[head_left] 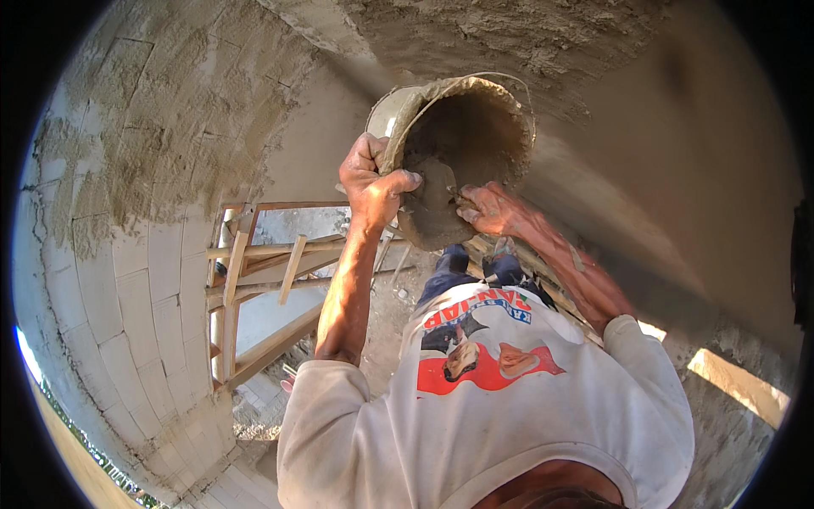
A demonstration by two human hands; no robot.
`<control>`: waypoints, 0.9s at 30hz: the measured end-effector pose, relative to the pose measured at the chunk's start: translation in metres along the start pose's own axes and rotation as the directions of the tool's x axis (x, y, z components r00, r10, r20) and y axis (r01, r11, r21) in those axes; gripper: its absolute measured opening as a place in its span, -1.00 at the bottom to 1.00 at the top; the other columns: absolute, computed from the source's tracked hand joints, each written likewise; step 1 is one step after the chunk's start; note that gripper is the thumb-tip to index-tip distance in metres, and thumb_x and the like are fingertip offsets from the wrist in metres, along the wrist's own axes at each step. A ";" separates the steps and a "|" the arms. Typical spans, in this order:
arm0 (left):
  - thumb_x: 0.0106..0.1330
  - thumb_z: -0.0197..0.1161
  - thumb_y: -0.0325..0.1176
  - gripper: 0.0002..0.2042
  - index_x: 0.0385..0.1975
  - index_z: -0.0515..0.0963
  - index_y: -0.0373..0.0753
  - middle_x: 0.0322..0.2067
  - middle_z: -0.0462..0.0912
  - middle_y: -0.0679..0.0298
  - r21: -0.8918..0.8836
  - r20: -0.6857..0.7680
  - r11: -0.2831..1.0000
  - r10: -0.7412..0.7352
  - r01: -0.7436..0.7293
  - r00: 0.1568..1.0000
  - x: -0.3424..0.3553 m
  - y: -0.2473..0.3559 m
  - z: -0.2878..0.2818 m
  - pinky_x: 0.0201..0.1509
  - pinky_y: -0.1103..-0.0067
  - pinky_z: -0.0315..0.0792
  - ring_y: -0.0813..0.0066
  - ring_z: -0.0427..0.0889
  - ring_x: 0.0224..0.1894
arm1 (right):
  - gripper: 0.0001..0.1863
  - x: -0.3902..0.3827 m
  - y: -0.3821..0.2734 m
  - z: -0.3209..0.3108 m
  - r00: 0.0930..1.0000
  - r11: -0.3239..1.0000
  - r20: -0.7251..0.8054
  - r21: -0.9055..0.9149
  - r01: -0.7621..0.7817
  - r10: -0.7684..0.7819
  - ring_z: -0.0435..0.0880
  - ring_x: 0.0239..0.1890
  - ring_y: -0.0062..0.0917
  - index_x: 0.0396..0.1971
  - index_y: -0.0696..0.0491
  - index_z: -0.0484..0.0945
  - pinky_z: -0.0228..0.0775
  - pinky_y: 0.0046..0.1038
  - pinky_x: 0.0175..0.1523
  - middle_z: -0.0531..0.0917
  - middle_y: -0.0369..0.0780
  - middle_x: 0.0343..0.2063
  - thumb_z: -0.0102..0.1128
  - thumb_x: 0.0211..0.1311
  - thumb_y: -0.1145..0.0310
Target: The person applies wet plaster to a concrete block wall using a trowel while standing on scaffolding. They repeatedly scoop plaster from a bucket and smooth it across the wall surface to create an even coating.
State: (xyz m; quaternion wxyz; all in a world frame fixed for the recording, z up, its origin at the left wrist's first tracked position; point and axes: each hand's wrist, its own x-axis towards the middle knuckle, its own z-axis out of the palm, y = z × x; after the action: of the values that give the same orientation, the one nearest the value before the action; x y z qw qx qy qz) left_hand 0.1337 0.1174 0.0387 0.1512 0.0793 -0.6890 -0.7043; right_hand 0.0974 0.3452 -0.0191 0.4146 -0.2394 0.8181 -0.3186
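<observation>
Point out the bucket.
In the head view, the mortar-caked bucket is tilted at upper centre, gripped on its left by the left hand, the right hand at its lower right.

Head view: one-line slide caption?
Left hand steadies a tilted, mortar-caked bucket by its edge; right hand is at its open mouth.

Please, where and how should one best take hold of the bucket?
Probably by the left rim of the bucket, from the left, where the left hand grips: the mouth tilts toward the wearer, and the right hand occupies its lower right.
</observation>
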 end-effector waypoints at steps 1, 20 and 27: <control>-0.27 0.40 -0.65 -0.62 -0.54 0.33 -0.15 -0.52 0.39 0.50 0.010 -0.031 1.000 -0.003 0.004 1.000 -0.002 -0.004 -0.003 -0.38 0.65 0.26 0.68 0.26 -0.47 | -0.49 0.001 0.001 0.008 0.999 0.999 -0.036 -0.005 0.037 -0.037 0.55 0.24 0.09 0.22 0.19 0.54 0.43 -0.06 0.29 0.64 0.15 0.10 0.20 0.41 0.18; 0.16 0.37 -0.71 -0.62 -0.03 0.47 -0.43 -0.08 0.64 0.16 -0.338 -0.705 0.941 -0.254 0.000 0.663 -0.070 -0.065 -0.049 0.11 0.39 0.56 0.35 0.63 -0.07 | -0.53 -0.019 -0.055 -0.077 0.875 0.826 -0.125 -0.412 0.384 -0.468 0.69 -0.24 0.15 -0.16 0.26 0.58 0.53 0.00 -0.10 0.69 0.15 -0.40 0.30 0.35 0.05; -0.18 0.19 -0.79 -0.52 -0.13 0.39 -0.42 -0.20 0.50 0.24 -0.016 -0.924 0.980 -0.091 0.199 0.372 -0.141 -0.142 -0.109 -0.10 0.37 0.51 0.34 0.52 -0.21 | -0.71 -0.076 -0.197 -0.209 0.881 0.882 0.064 -0.005 0.471 -0.469 0.60 -0.69 -0.44 -0.16 0.17 0.60 0.48 -0.32 -0.51 0.60 -0.14 -0.63 0.33 0.41 0.22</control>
State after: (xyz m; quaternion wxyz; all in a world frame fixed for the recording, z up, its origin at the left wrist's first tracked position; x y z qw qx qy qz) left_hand 0.2870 0.0604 -0.1204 0.4409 0.5231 -0.5134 -0.5181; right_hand -0.0104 0.3283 0.2571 0.3472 -0.4444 0.7259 -0.3937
